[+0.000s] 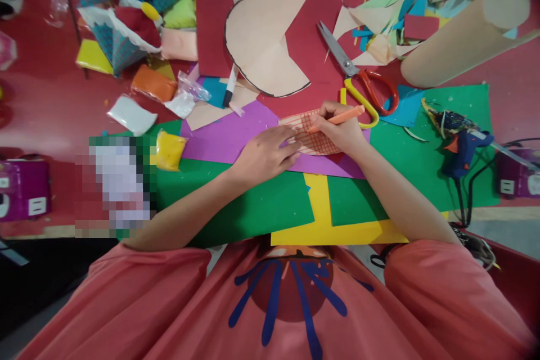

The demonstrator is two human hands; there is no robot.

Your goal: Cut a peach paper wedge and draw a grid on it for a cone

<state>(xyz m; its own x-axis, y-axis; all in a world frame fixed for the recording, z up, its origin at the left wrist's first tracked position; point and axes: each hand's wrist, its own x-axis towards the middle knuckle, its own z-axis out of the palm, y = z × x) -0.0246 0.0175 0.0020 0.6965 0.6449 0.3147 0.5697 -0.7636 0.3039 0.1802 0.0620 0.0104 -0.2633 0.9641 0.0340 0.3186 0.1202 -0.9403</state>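
My right hand [337,129] grips an orange marker [343,117], its tip down on a pale paper piece [318,143] marked with an orange-red grid of lines. On that piece's left part my left hand [270,152] lies flat, fingers stretched out. Purple paper [228,135] lies underneath, over green sheets [253,202]. Just above the right hand, scissors [348,67] with one red and one yellow handle rest with blades apart. Farther up, a cream paper shape [261,28] with a black wavy outline lies on red card [211,11].
Craft cones [135,28] and clay packets [154,83] crowd the upper left. A blue glue gun [459,152] with its cord lies at right. A cardboard tube [455,39] and paper scraps [379,11] fill the upper right. Yellow paper [320,230] lies along the near edge.
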